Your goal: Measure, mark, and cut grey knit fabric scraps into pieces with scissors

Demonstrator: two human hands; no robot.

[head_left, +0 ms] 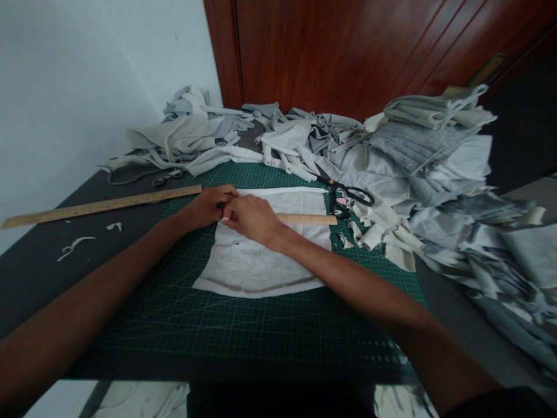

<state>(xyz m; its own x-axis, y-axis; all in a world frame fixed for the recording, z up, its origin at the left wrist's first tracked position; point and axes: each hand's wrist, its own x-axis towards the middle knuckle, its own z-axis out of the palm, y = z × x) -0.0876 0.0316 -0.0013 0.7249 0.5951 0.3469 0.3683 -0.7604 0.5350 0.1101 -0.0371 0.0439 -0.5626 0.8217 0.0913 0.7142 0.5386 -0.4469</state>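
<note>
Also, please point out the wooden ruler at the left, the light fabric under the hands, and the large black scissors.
Wooden ruler (102,205), head view: its mid-length.
Light fabric (266,264), head view: its near half.
Black scissors (333,183), head view: near the pivot.

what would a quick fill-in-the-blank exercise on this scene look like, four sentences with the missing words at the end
1. The cutting mat under the pale cloth is coloured ____.
2. The left hand and right hand are together near the cloth's far ____ corner.
3. Counting the one off the cloth, the wooden rulers in view number ____.
4. The scissors have handles coloured ____.

Missing words: green; left; two; black
</note>
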